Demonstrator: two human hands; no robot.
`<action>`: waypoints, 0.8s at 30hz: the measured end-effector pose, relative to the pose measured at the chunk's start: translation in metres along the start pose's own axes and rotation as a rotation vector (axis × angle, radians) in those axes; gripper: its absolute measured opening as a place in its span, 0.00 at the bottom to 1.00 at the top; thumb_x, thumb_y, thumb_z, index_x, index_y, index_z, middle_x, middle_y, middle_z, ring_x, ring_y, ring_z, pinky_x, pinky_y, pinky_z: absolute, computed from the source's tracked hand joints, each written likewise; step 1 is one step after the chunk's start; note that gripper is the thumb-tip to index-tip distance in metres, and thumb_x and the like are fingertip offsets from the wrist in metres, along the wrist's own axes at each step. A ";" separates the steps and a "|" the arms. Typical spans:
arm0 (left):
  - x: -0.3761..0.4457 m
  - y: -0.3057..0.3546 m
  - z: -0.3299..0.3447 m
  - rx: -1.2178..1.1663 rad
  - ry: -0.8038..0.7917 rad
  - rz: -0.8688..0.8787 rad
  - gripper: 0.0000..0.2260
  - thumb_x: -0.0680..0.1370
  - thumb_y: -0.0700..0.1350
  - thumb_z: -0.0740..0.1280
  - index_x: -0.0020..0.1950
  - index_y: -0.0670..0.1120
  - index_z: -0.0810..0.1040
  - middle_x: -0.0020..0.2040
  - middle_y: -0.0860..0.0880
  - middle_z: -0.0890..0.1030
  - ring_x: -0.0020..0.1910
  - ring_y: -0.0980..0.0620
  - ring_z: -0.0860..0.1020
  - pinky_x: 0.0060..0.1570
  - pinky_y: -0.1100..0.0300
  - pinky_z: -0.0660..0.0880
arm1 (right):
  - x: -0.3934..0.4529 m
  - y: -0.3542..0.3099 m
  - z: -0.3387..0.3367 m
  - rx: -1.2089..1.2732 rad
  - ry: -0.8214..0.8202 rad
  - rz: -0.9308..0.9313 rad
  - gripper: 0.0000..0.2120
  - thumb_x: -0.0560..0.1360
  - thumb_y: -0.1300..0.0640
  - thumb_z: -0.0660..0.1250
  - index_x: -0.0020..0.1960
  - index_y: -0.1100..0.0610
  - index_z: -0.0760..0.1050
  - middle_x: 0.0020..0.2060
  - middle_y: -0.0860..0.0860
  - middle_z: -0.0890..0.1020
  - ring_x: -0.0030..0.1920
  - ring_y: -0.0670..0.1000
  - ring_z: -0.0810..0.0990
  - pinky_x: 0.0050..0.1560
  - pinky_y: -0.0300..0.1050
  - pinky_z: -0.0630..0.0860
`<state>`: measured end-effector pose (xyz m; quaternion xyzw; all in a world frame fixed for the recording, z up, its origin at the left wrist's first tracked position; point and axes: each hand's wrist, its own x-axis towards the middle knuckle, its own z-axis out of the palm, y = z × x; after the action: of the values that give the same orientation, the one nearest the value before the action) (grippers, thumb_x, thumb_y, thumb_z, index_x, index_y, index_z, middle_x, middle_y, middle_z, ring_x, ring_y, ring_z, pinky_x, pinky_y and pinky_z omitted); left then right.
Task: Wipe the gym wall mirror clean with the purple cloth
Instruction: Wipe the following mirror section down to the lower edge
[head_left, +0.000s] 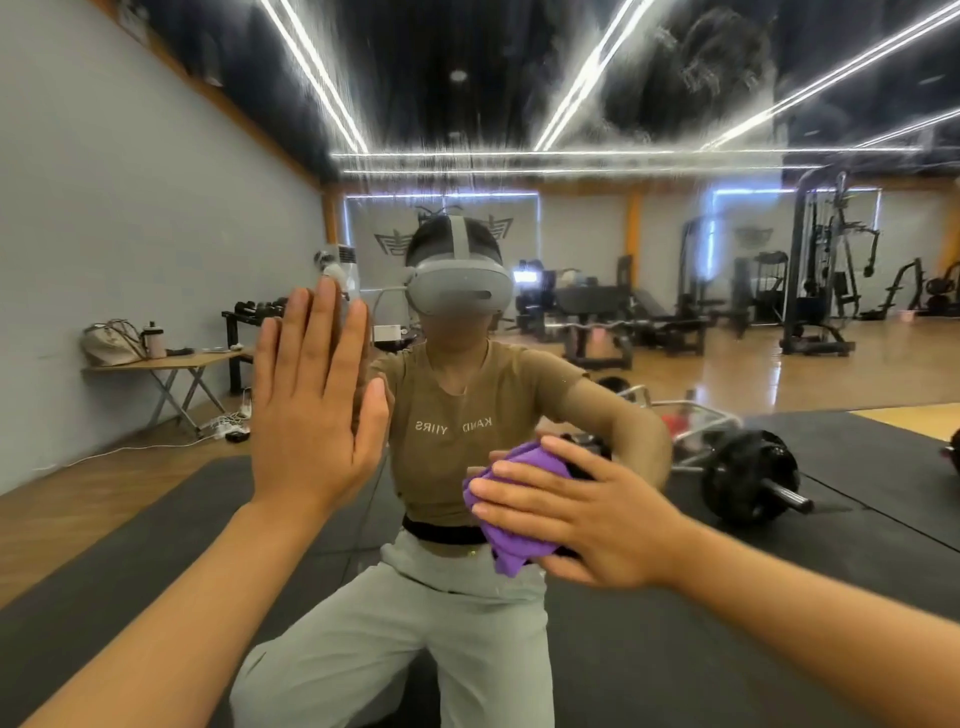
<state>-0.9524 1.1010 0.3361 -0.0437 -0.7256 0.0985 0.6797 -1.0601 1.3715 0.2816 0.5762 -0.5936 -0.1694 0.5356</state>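
Your right hand (587, 514) sits at about four o'clock in the view, fingers (524, 493) spread and curled over the bunched purple cloth (511, 535), pressing it against the mirror (675, 130). Your left hand (317, 415) is at nine o'clock, flat on the glass, fingers straight, close together and pointing up, holding nothing. Farther in, the mirror shows your reflection wearing a grey headset (457, 288), tan shirt and light trousers, low over a dark floor mat (857, 467). A barbell plate (748, 480) lies at three o'clock. Beyond, a folding tabletop (171, 364) with a bag stands at nine o'clock, and weight machines (826, 275) at two o'clock. Smeary streaks cloud the glass at twelve to one o'clock.
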 end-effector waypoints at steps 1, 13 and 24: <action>0.000 0.000 0.000 -0.001 -0.002 0.001 0.26 0.83 0.48 0.54 0.80 0.39 0.61 0.80 0.38 0.58 0.80 0.39 0.55 0.78 0.39 0.52 | 0.005 0.019 -0.006 -0.007 -0.011 -0.038 0.30 0.82 0.44 0.55 0.82 0.52 0.58 0.81 0.49 0.58 0.82 0.51 0.53 0.81 0.56 0.42; -0.001 0.001 0.000 0.000 -0.006 -0.009 0.26 0.83 0.47 0.54 0.79 0.38 0.62 0.80 0.36 0.60 0.80 0.38 0.56 0.79 0.42 0.50 | 0.101 0.171 -0.070 -0.053 0.323 0.822 0.29 0.85 0.44 0.49 0.83 0.53 0.54 0.82 0.52 0.56 0.82 0.53 0.52 0.79 0.56 0.42; -0.005 0.000 -0.008 -0.045 -0.060 -0.018 0.26 0.83 0.46 0.56 0.80 0.39 0.60 0.81 0.38 0.58 0.81 0.39 0.54 0.80 0.43 0.48 | 0.014 -0.011 -0.001 -0.025 0.155 0.382 0.29 0.83 0.45 0.56 0.81 0.54 0.58 0.81 0.53 0.58 0.81 0.56 0.55 0.80 0.61 0.44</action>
<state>-0.9445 1.1010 0.3318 -0.0496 -0.7480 0.0775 0.6573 -1.0506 1.3570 0.2795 0.4579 -0.6470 -0.0270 0.6091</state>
